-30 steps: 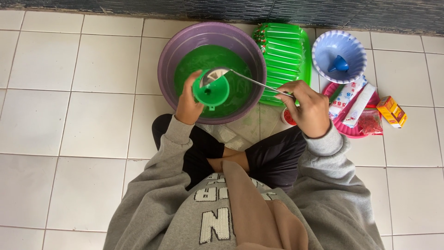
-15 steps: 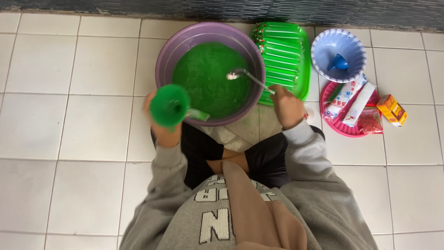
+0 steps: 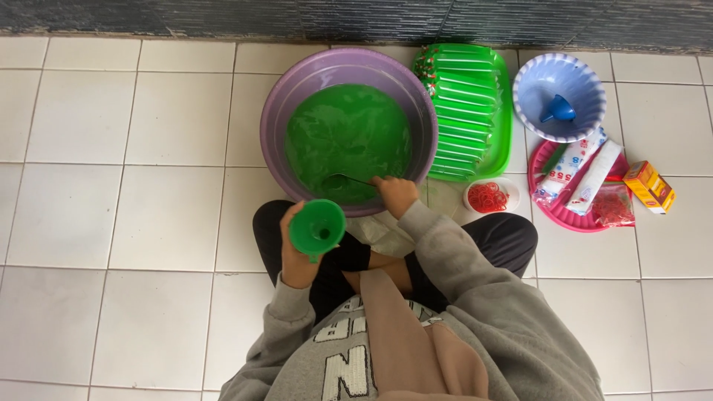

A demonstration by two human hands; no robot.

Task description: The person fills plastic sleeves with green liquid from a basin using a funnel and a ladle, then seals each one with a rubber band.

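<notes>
Hands first: your left hand (image 3: 295,252) is raised over your lap, fingers curled round the small green plastic funnel (image 3: 318,229), whose wide mouth faces up toward the camera; the spout is hidden behind the cone and your palm. Your right hand (image 3: 396,194) reaches forward to the near rim of the big round purple plastic basin (image 3: 276,111), fingers pinched on the thin metal handle of a ladle (image 3: 347,180) whose bowl is sunk in the liquid at about 6 o'clock of the basin, only a dark outline showing.

The basin holds opaque bright green liquid (image 3: 345,137), filling most of its floor. At 3 o'clock of it, touching its rim, lies a green rectangular plastic tray (image 3: 505,126) stacked with long narrow bags of green liquid (image 3: 462,111). Near your right hand, at its 3 o'clock, stands a small white dish (image 3: 471,191) of red rubber bands (image 3: 489,197). At 2 o'clock, a pale blue fluted bowl (image 3: 587,82) holds a small blue funnel (image 3: 558,110). Below it, a pink round plate (image 3: 546,204) carries packs of clear bags and a bag of red bands; their detail is hard to make out. A small orange box (image 3: 649,186) lies on the white tiles just beside the plate.

Your grey sleeves and a tan cloth hide your lap and run off the bottom edge.
</notes>
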